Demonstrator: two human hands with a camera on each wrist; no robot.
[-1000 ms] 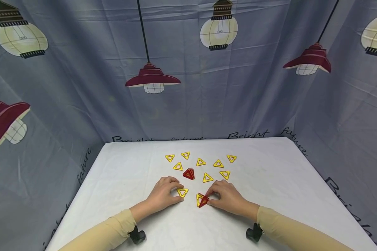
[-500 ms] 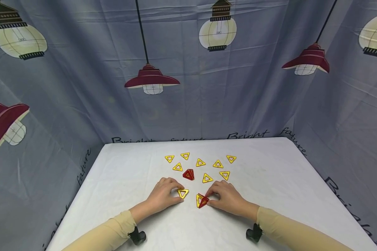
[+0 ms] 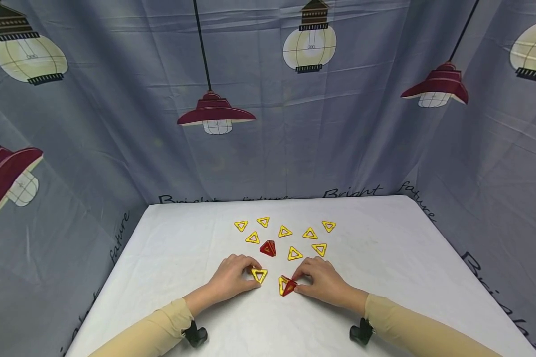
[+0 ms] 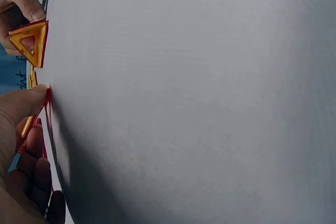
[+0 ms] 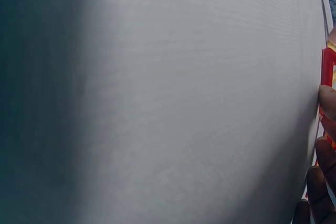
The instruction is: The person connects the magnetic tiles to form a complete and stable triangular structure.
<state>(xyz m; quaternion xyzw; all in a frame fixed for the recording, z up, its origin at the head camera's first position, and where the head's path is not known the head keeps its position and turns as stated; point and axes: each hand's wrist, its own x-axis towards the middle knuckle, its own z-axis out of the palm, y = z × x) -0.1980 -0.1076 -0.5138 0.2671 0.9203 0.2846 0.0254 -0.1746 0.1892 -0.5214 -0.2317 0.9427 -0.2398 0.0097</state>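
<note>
Yellow triangle [image 3: 259, 270]: how are the fingers holding it?

The left hand [image 3: 230, 276] is pinching it by the rim, a finger on the far side and the thumb on the near one, leaving the hollow middle free

And the right hand [image 3: 325, 281]?

It's gripping the red and yellow piece [image 3: 290, 286] by its red side, with the yellow facing the triangle, the two standing near but apart

How are you judging the handling?

I'm expecting it to be light, stiff and a little slippery along its smooth edges (whether it's resting or hovering, I'm not managing to tell), so I'm favouring a gentle pinch on the rim

Fragile?

I'm guessing not, though hard squeezing might be skewing the joined piece

What's lying farther out?

A red piece [image 3: 268, 248] is sitting beyond the hands, loose yellow triangles [image 3: 296, 257] are lying around it on the white table [image 3: 183, 238], and a grey-blue curtain [image 3: 268, 163] is hanging behind
</note>
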